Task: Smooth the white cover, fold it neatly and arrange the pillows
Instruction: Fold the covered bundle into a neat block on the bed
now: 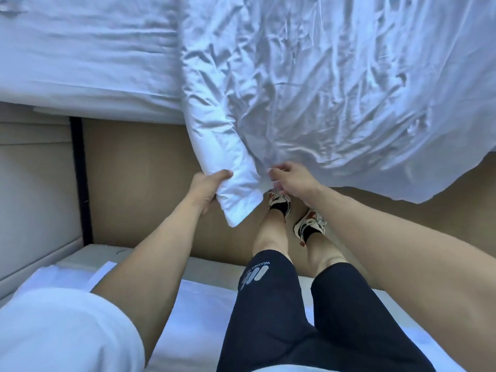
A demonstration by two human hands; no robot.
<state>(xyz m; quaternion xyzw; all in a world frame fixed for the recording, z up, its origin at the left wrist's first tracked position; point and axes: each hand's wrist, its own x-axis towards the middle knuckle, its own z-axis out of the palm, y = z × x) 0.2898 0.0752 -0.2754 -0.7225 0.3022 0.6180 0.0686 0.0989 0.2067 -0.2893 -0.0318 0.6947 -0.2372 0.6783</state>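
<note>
The white cover [308, 84] lies crumpled over the bed ahead and hangs off its near edge toward the floor. My left hand [208, 187] grips a thick folded corner of the cover that droops down in front of me. My right hand [291, 177] pinches the cover's hanging edge just to the right of that corner. Both hands are close together above my feet. No pillows are in view.
The bed's bare sheet [80, 49] shows at upper left. A brown floor [139, 183] runs between that bed and a second white bed [198, 304] right behind my legs. A beige wall panel with a dark strip [79, 181] stands at left.
</note>
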